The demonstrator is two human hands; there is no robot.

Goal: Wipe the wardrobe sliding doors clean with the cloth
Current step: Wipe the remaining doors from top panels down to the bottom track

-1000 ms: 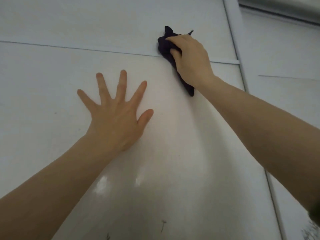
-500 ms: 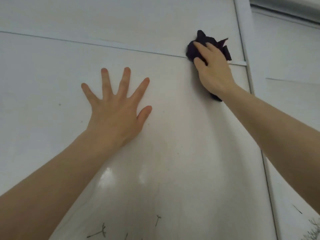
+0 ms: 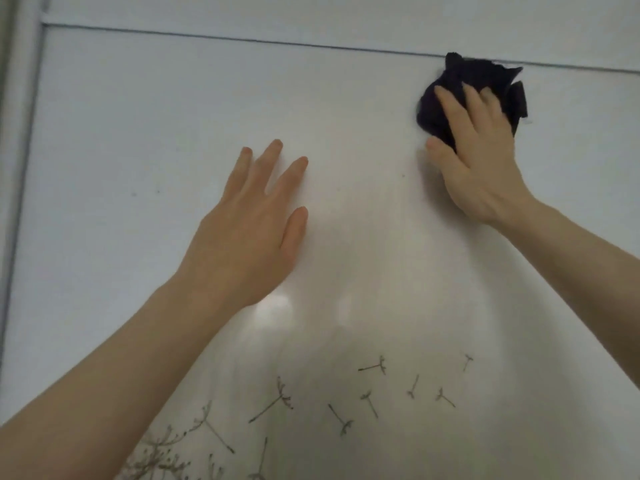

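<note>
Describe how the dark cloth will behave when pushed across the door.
Probably floppy: the cloth bunches in loose folds under the right hand. Likely light, since flat fingers alone pin it to the upright door. It should slide easily, as the door looks glossy.

Door panel (image 3: pixel 145 126) is showing plain white w/ a faint blue-grey tint, going warmer off-white twd the middle. Cloth (image 3: pixel 467 71) is reading v. dark, purple-black, no pattern. Seed print (image 3: pixel 372 367) is scattering thin grey-brown dandelion-type sprigs across the lower door. Groove line (image 3: pixel 242 38) is running dark blue-grey across the top. Frame (image 3: pixel 20 133) at left is looking pale grey.
</note>
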